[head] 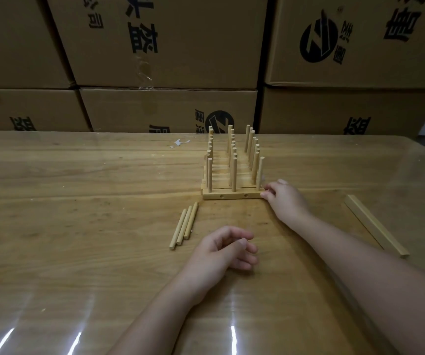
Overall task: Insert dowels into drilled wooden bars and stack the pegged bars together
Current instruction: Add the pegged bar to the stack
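Note:
A row of pegged wooden bars (231, 172) lies side by side in the middle of the table, each with three upright dowels. The nearest bar (231, 195) shows two side holes. My right hand (281, 198) holds that bar's right end with curled fingertips. My left hand (225, 248) hovers low over the table nearer to me, fingers loosely curled and holding nothing. Three loose dowels (183, 224) lie together left of my left hand. A bare wooden bar (375, 224) lies diagonally at the right.
Stacked cardboard boxes (167, 47) with black print form a wall behind the glossy wooden table (78, 175). A scrap of white paper (179, 143) lies near the table's far edge, left of the bars.

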A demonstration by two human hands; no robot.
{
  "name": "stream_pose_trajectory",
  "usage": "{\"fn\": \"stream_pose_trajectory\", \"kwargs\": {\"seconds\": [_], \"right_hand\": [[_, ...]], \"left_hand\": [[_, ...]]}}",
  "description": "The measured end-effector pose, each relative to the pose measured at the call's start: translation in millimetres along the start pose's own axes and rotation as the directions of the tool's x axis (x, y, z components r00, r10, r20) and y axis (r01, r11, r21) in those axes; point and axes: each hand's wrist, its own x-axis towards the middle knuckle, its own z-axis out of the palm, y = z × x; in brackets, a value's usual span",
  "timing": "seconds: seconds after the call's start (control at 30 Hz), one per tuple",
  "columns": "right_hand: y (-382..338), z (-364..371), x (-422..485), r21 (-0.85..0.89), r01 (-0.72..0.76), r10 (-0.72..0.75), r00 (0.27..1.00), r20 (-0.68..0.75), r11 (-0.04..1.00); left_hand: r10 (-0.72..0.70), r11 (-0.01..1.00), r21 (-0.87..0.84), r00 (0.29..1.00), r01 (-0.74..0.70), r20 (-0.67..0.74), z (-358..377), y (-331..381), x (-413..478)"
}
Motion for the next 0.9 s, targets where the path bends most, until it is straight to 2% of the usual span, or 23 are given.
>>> {"fn": "stream_pose_trajectory", "kwargs": {"seconds": [0.2,0.33,0.43,0.5,0.6,0.67,0.9], "right_hand": [[1.9,-0.3,3.4,-0.034,-0.001,0.0,1.0,-0.005,0.999],[4.3,8.2,-7.1,-0.125,0.039,-0.038,0.999,0.01,0.991],[7.5,5.1,-17.2,-0.014,0.026,-0.026,1.0,0.004,1.0],[10.3,-1.0,-29.1,0.046,0.071,-0.073,0.997,0.026,0.996],[18.2,-7.2,-56.4,-0.047,0.257,-0.249,0.961,0.122,0.965],[23.6,-8.8,-76.5,-0.119,0.319,-0.3,0.942,0.153,0.94],[24.9,-16.1,-126.3,-0.179,0.264,-0.254,0.964,0.077,0.948]], "left_hand": [[0.005,1.0,-0.001,1.0,-0.005,-0.001,0.1,-0.6,0.9],[0.004,0.999,-0.048,1.0,-0.005,-0.011,-0.7,-0.4,0.7],[-0.003,0.998,-0.066,1.0,0.003,-0.008,-0.8,0.1,0.5],[-0.004,0.998,-0.061,1.0,0.004,-0.001,-1.0,0.5,-0.3],[-0.005,0.999,-0.045,1.0,0.005,0.005,-2.2,0.0,0.6],[-0.009,1.0,-0.018,1.0,0.009,-0.002,-2.4,-0.4,1.2],[-0.004,0.999,0.041,1.0,0.006,-0.029,-0.9,-2.2,1.5]]}}
